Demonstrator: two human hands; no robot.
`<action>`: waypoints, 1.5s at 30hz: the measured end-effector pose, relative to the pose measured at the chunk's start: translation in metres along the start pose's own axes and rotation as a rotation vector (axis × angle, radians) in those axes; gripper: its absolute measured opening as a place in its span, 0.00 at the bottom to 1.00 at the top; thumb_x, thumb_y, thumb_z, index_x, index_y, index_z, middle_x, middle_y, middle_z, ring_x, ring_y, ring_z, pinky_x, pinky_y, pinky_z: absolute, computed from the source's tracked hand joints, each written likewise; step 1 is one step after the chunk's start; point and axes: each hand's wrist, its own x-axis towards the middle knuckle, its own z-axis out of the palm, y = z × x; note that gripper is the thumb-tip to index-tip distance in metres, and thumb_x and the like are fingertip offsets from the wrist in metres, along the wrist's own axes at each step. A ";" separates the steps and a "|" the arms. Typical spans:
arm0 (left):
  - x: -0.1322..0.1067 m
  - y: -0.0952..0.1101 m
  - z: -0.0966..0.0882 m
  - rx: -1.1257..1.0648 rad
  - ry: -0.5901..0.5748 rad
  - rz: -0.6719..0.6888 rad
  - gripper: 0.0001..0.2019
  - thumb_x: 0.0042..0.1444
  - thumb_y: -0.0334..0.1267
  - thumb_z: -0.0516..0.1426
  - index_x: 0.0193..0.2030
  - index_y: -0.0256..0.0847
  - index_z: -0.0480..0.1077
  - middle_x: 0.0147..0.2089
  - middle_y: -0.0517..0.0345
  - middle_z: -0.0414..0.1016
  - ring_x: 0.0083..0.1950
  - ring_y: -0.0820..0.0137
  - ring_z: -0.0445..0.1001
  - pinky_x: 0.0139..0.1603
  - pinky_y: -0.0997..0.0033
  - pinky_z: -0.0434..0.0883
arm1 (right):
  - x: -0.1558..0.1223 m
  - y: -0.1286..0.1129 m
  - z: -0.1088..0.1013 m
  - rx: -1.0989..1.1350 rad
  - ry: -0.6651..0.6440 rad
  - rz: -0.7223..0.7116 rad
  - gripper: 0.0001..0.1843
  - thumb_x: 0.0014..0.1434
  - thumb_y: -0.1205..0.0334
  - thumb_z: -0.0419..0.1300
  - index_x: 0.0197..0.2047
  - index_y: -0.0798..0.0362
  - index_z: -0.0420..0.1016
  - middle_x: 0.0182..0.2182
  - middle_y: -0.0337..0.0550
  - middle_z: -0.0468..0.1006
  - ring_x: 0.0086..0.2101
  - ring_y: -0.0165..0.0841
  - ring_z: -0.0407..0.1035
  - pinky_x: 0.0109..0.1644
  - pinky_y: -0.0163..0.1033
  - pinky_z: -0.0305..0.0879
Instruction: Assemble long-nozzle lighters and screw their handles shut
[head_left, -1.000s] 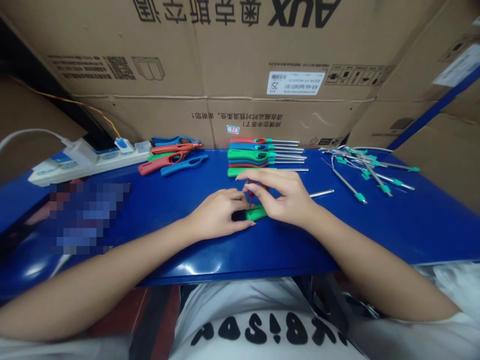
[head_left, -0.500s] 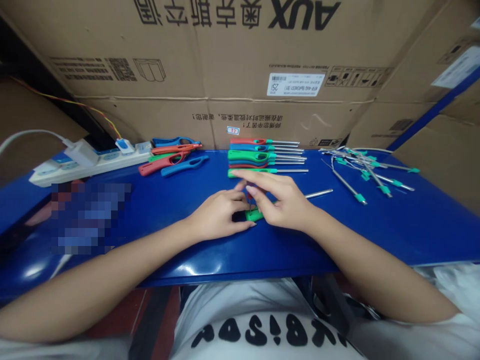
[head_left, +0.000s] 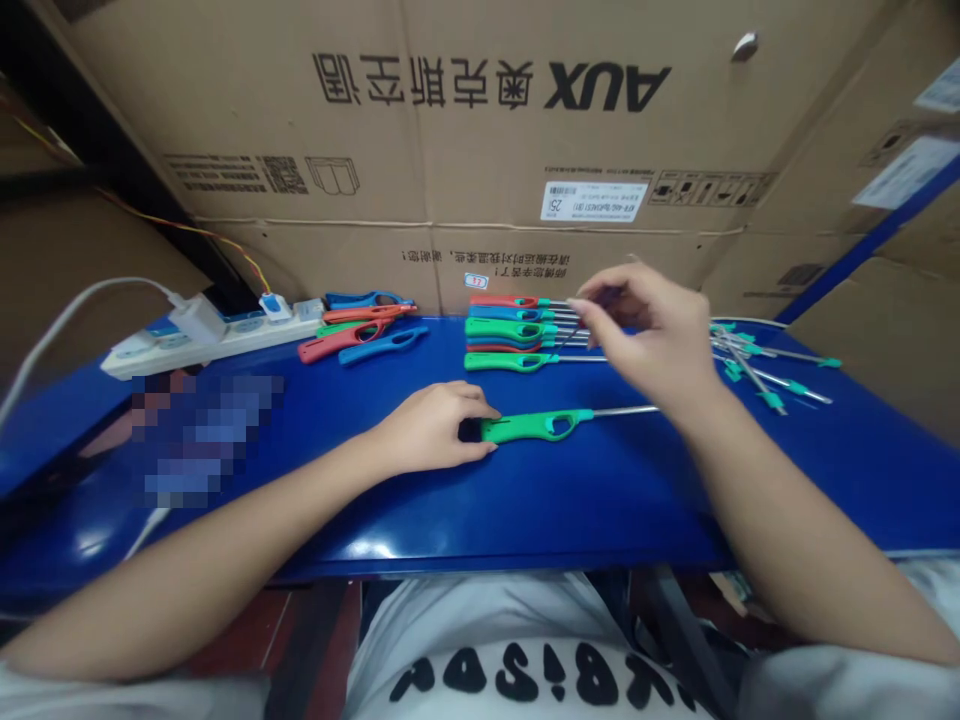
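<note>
A: What lies at the far left?
B: A white power strip, then loose handles.
A: State of the left hand?
B: Thumb and fingers close on the left end of the green lighter, which lies mid-scene on the blue table, tube pointing right.
A: Beyond it?
B: A row of lighters.
A: State of the right hand?
B: Raised near the row's right end. Thumb and fingers pinch a thin-shafted tool, its handle mostly hidden.
A: Right side?
B: Heaped metal tubes with green collars.
</note>
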 end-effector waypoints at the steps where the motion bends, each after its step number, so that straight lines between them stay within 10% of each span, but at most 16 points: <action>1: 0.000 -0.002 -0.002 0.004 -0.004 -0.016 0.16 0.58 0.41 0.64 0.53 0.41 0.79 0.48 0.53 0.80 0.50 0.61 0.78 0.53 0.63 0.73 | 0.005 0.012 -0.010 -0.119 -0.014 -0.009 0.06 0.64 0.55 0.64 0.39 0.47 0.75 0.32 0.42 0.81 0.29 0.35 0.74 0.35 0.40 0.71; 11: 0.003 -0.013 0.009 -0.080 0.076 0.031 0.15 0.63 0.41 0.61 0.55 0.41 0.77 0.51 0.50 0.79 0.53 0.59 0.78 0.56 0.59 0.74 | -0.001 0.102 -0.056 -0.660 -0.261 0.546 0.02 0.59 0.63 0.62 0.34 0.51 0.74 0.35 0.56 0.81 0.42 0.49 0.75 0.50 0.50 0.69; 20: 0.005 -0.026 0.005 -0.092 0.239 0.094 0.16 0.66 0.44 0.59 0.57 0.42 0.77 0.52 0.49 0.78 0.54 0.61 0.76 0.59 0.59 0.74 | -0.013 0.132 -0.056 -0.558 -0.690 0.915 0.07 0.49 0.70 0.65 0.28 0.50 0.72 0.20 0.48 0.77 0.24 0.43 0.75 0.31 0.46 0.69; 25: 0.007 -0.038 0.005 -0.102 0.353 0.074 0.16 0.65 0.47 0.59 0.54 0.42 0.78 0.52 0.49 0.78 0.54 0.61 0.77 0.59 0.58 0.74 | -0.016 0.122 -0.049 -0.633 -0.841 0.916 0.07 0.48 0.71 0.65 0.31 0.50 0.73 0.20 0.45 0.79 0.23 0.40 0.75 0.31 0.43 0.69; 34: 0.013 -0.053 -0.001 -0.225 0.474 -0.016 0.19 0.61 0.52 0.62 0.51 0.41 0.80 0.51 0.47 0.80 0.52 0.58 0.78 0.60 0.53 0.74 | -0.010 0.117 -0.049 -0.696 -0.725 0.731 0.04 0.52 0.63 0.66 0.33 0.52 0.77 0.37 0.52 0.83 0.39 0.46 0.77 0.40 0.43 0.68; 40: 0.020 -0.064 0.004 -0.306 0.506 -0.125 0.23 0.58 0.57 0.63 0.50 0.40 0.81 0.51 0.46 0.80 0.51 0.58 0.78 0.58 0.54 0.73 | -0.005 0.101 -0.058 -0.025 -0.785 0.690 0.24 0.59 0.38 0.62 0.38 0.53 0.79 0.35 0.50 0.84 0.34 0.39 0.77 0.34 0.40 0.72; 45: 0.025 -0.071 0.012 -0.353 0.504 -0.165 0.26 0.57 0.58 0.63 0.51 0.39 0.80 0.51 0.46 0.80 0.49 0.60 0.77 0.54 0.56 0.74 | -0.009 0.098 -0.053 -0.012 -0.692 0.637 0.26 0.52 0.44 0.69 0.45 0.55 0.78 0.31 0.47 0.82 0.30 0.36 0.75 0.29 0.37 0.69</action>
